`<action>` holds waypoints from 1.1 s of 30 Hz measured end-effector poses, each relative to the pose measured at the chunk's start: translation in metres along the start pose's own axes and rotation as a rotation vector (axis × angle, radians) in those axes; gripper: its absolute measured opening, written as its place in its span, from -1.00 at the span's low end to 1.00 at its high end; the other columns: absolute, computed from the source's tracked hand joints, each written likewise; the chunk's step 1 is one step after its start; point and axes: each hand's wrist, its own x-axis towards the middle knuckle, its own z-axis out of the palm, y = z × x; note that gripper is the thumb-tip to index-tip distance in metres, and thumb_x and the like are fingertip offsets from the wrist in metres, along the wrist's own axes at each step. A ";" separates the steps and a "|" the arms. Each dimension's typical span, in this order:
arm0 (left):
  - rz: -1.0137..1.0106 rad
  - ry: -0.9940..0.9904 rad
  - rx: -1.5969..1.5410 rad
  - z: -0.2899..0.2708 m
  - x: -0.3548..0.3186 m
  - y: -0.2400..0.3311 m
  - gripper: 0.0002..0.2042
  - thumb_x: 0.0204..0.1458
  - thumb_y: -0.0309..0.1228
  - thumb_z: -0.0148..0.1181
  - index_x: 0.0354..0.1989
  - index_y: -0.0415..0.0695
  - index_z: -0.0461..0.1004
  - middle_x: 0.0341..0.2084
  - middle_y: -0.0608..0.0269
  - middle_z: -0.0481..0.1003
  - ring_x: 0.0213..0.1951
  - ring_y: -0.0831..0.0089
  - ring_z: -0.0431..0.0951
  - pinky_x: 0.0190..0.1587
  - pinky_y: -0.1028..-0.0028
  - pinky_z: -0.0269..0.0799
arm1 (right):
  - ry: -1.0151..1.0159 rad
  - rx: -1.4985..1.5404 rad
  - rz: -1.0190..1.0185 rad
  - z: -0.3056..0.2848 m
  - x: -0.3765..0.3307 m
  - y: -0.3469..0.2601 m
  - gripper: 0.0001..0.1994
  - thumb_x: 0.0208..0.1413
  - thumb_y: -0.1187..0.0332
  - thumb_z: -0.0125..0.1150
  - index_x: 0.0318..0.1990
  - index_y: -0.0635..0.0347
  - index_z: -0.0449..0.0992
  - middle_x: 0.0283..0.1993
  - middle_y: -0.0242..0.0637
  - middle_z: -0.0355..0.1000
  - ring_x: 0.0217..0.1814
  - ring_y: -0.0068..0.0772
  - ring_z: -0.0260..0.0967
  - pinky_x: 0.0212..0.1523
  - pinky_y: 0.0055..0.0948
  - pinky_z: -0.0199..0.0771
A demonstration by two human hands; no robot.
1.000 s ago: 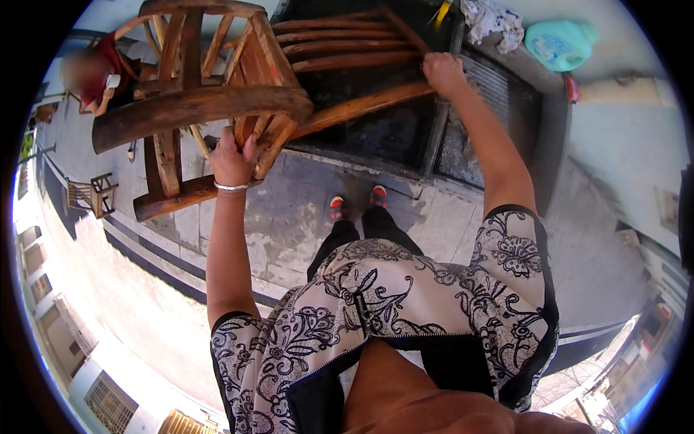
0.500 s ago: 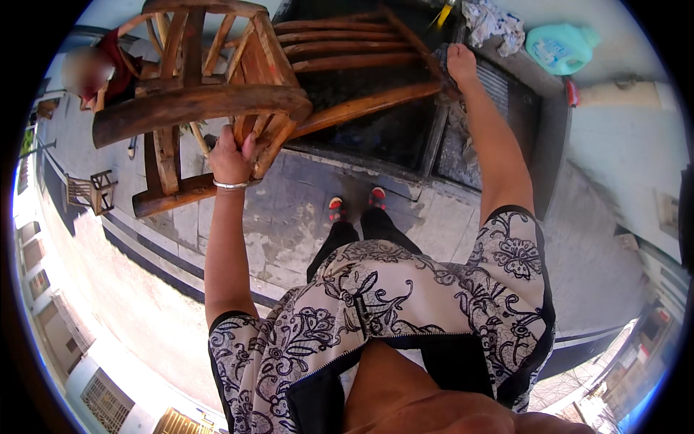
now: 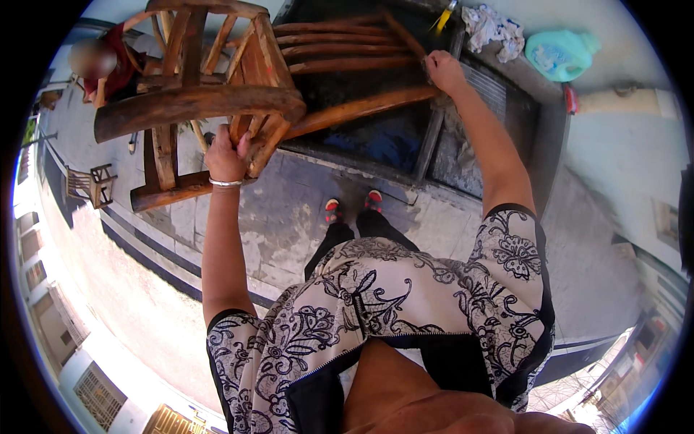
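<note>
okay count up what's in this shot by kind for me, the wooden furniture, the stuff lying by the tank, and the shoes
Wooden chairs: 2, the big wooden chair gripped by the left hand and right hand, and a small chair far off
Teal jugs: 1
Crumpled rags: 1
Red shoes: 2
Total: 6

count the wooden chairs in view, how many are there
2. One large wooden chair is held up by the left hand and right hand. A second small chair stands on the pavement far left. Others may be hidden behind the held chair.
</note>
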 end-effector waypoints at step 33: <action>0.086 0.006 -0.081 -0.013 -0.019 0.008 -0.63 0.01 -0.04 0.19 -0.10 0.00 0.45 -0.27 0.13 0.52 -0.25 0.01 0.54 -0.19 0.13 0.43 | -0.085 0.057 -0.244 0.052 0.074 0.006 -0.88 -0.07 0.55 0.15 -0.32 0.19 0.46 -0.29 -0.15 0.41 -0.20 0.05 0.33 -0.11 -0.14 0.33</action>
